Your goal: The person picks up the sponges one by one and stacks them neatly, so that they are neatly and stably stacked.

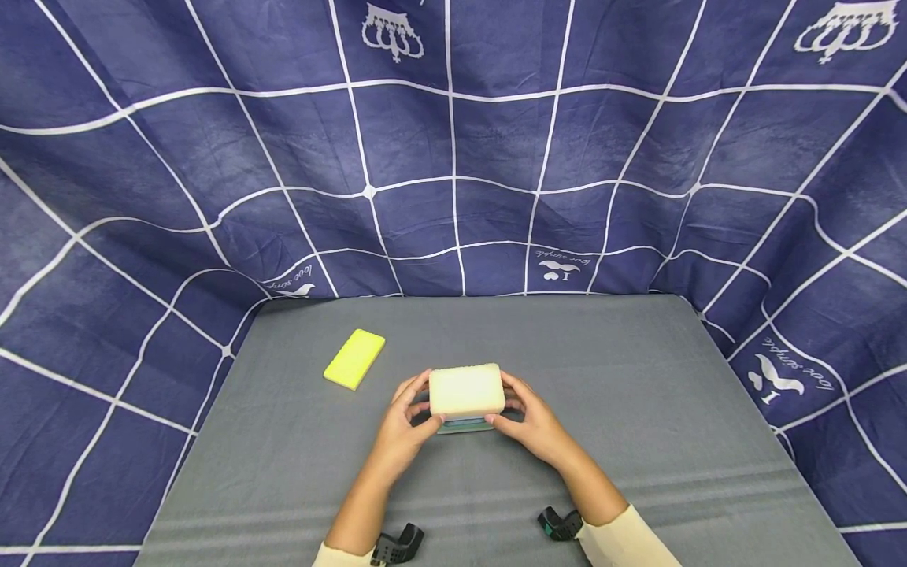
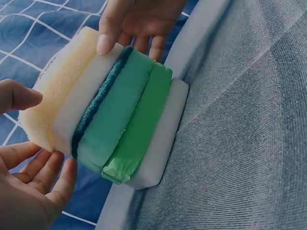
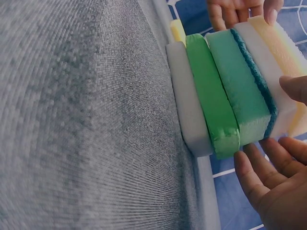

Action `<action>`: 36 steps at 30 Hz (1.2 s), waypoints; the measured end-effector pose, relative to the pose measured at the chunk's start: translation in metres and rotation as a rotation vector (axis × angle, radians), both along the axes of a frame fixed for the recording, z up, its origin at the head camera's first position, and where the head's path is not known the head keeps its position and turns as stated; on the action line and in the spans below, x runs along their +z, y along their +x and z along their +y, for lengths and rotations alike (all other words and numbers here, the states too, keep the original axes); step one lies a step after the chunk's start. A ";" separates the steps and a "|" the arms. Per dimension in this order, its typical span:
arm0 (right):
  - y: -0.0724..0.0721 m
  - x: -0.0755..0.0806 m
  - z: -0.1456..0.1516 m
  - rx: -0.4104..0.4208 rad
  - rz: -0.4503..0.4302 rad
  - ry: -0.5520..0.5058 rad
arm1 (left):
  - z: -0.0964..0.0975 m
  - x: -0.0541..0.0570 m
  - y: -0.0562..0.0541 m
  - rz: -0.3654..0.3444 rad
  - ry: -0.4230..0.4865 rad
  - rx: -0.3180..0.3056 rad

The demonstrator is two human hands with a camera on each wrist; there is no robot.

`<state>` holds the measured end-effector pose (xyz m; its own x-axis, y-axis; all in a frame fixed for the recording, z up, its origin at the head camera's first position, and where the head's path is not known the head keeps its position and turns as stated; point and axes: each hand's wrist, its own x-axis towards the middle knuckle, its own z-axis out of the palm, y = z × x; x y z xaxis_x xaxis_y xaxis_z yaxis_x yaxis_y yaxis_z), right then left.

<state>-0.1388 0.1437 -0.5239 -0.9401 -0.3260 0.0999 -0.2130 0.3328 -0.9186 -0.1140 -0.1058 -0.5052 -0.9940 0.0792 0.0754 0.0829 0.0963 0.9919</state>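
Note:
A stack of sponges stands on the grey table. In the left wrist view its bottom piece is a white sponge. Above that come a bright green block, a teal sponge with a dark scouring layer, and a white layer. On top lies a cream sponge. My left hand holds the cream sponge by its left end, thumb in front and fingers behind. At the right end my right hand grips it the same way, its lower fingers beside the teal sponge.
A bright yellow sponge lies flat on the grey table, left of the stack and farther back. Blue cloth with white lines hangs behind the table and along both sides. A dark wrist camera strap sits on the left wrist.

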 end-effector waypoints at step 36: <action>-0.002 0.004 0.001 0.026 0.146 -0.169 | 0.001 -0.005 0.000 0.025 0.014 0.048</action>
